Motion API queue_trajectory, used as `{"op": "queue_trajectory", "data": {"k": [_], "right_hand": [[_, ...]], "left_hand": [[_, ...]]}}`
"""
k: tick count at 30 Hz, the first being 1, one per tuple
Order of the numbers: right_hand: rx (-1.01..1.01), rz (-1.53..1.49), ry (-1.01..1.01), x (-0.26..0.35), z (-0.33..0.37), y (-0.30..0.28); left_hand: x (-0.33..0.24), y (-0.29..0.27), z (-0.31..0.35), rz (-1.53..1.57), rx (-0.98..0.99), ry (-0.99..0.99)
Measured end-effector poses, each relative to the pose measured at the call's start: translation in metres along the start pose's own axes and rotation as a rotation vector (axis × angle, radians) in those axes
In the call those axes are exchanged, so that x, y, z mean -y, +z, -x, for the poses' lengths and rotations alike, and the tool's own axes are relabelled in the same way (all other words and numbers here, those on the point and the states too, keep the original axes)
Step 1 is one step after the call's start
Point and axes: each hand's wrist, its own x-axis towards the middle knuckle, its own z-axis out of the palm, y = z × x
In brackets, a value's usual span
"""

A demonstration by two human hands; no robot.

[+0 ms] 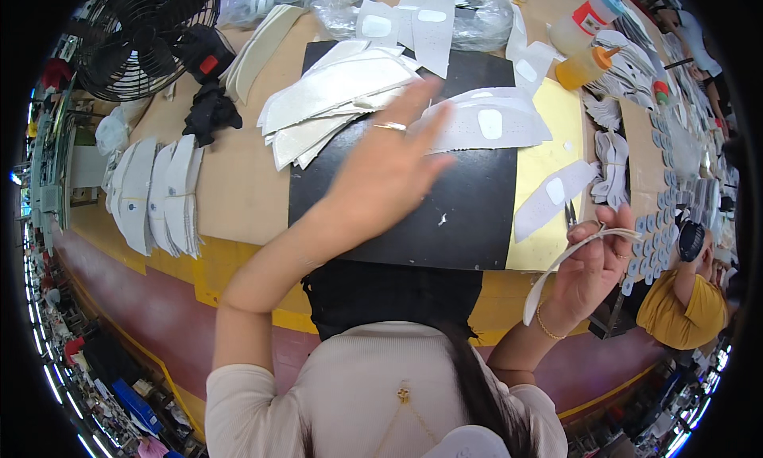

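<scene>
My left hand point(389, 172) reaches over the black mat point(397, 235), fingers apart and blurred at the tips, with nothing visible in them. Its fingertips are beside a stack of light grey perforated pieces point(520, 131), the top one bearing a white oval patch. A pile of white curved pieces point(338, 92) lies just left of these fingers. Near the table's front edge, my right hand point(592, 267) is closed on a thin, curved off-white piece point(547, 282). Pointed metal tips point(570, 213) stick out by its fingers; the rest of that tool is hidden.
A grey patched piece point(536, 212) lies on the yellow sheet point(524, 255). An amber squeeze bottle point(580, 69) and a blue-capped bottle point(584, 25) stand far right. A black fan point(143, 41) and tied bundles point(163, 196) are left. Another person in yellow point(683, 319) sits at right.
</scene>
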Motion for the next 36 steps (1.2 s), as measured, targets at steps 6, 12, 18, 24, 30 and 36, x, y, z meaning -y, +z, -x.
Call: {"op": "queue_trajectory", "data": {"k": [6,12,18,24,30,36], "right_hand": [[-0.013,0.086,-0.032,0.004,0.006,-0.007],[-0.098,0.03,0.14,0.012,0.012,-0.027],[0.179,0.203,0.206,0.006,0.009,-0.017],[0.87,0.585,0.437,-0.006,0.011,0.076],[0.863,0.66,0.657,-0.005,0.009,0.074],[0.26,0.285,0.988,-0.016,0.015,0.031]], "left_hand": [[0.005,0.088,-0.047,-0.237,0.031,0.137],[0.013,0.072,-0.017,-0.204,0.187,0.175],[-0.002,-0.001,0.047,-0.123,0.354,0.163],[-0.044,-0.051,0.095,0.73,0.249,-0.492],[-0.045,-0.053,0.107,1.074,-0.05,-0.833],[-0.012,-0.04,0.093,1.027,-0.015,-0.983]]}}
